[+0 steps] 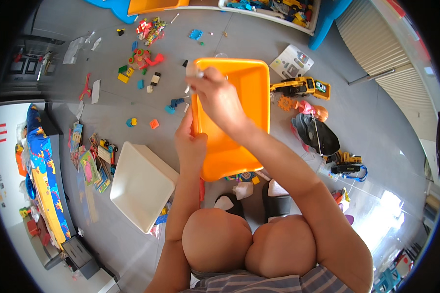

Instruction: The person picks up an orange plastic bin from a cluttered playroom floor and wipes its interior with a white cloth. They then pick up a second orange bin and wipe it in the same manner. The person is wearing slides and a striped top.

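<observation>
An orange plastic storage bin is in front of my knees, its inside facing up at me. My left hand grips its left wall, thumb over the rim and fingers along the outside. Above the bin's far left corner, my right hand pinches a small pale object, too blurred to name. A white plastic bin lies tipped beside my left forearm. A crumpled white tissue rests on the floor near my feet.
Building bricks and a red toy vehicle are scattered at left. Picture books lie farther left. A yellow toy excavator, a dark bag-like item and a printed sheet are at right. A toy-filled white bin stands beyond.
</observation>
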`<state>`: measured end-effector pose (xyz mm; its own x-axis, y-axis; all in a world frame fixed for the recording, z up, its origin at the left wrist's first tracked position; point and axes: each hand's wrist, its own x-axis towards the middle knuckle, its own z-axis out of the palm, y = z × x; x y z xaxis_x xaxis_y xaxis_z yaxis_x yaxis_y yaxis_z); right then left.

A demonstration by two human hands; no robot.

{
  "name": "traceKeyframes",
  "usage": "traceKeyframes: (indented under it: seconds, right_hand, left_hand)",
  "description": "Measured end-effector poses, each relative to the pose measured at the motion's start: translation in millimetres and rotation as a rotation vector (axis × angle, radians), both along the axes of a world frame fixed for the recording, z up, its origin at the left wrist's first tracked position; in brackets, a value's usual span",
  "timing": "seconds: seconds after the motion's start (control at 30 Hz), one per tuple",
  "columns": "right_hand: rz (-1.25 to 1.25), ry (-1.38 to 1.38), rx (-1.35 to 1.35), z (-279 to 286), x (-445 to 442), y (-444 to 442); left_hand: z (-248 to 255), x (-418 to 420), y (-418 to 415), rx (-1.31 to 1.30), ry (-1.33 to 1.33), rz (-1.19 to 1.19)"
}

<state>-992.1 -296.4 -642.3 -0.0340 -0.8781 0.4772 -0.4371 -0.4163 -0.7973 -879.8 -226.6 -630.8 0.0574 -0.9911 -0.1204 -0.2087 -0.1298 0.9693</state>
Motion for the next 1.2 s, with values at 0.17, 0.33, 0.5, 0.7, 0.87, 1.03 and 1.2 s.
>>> traceKeyframes:
  seconds: [0.17,0.33,0.5,0.7,0.87,1.03,1.2]
  right_hand:
    - [-0.131,0.246,-0.137,9,-23,-30]
    - [-0.182,0.344,-0.027,-7,-40,-25]
    - [-0.326,0.473,0.131,-43,-67,-25]
    - [-0.365,0.449,0.324,-64,-87,-28]
    - [-0.38,0.362,0.414,-76,-75,-14]
    - [-0.299,0.255,0.449,-76,-54,6]
    - [-0.23,0.235,0.473,-80,-40,36]
  left_hand:
    - [11,-2,-3,-0.003,-0.053,-0.069]
    - [7,3,0,-0.036,-0.07,-0.028]
    - [7,5,1,-0.052,-0.035,0.024]
    - [8,11,2,-0.053,-0.076,0.011]
    - [6,6,3,-0.101,-0.113,0.052]
    - [13,0,-4,-0.171,0.059,0.194]
    - [11,12,-11,-0.26,0.152,0.239]
